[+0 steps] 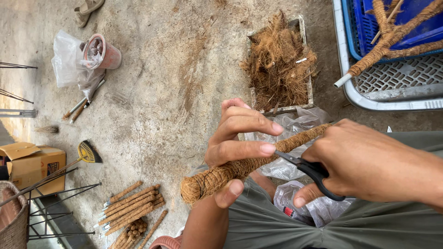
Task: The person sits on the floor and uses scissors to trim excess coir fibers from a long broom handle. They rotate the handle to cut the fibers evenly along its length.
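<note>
Coir-wrapped stick (249, 163) lies slanted across the near middle, pinched in the left hand (237, 143), fingers curled around it. Right hand (364, 163) grips black scissors (307, 168), blades touching the stick. Farther off sits a fibre tray (279, 64).

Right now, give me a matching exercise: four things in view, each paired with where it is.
Things:
1. coir-wrapped pole
2. black scissors
3. tray of loose coir fibre
4. cardboard box

Places:
A. far left, on the floor
B. in the right hand
C. on the floor past the hands
D. gripped in the left hand

Pairs: 1-D, 2-B, 3-C, 4-A
</note>
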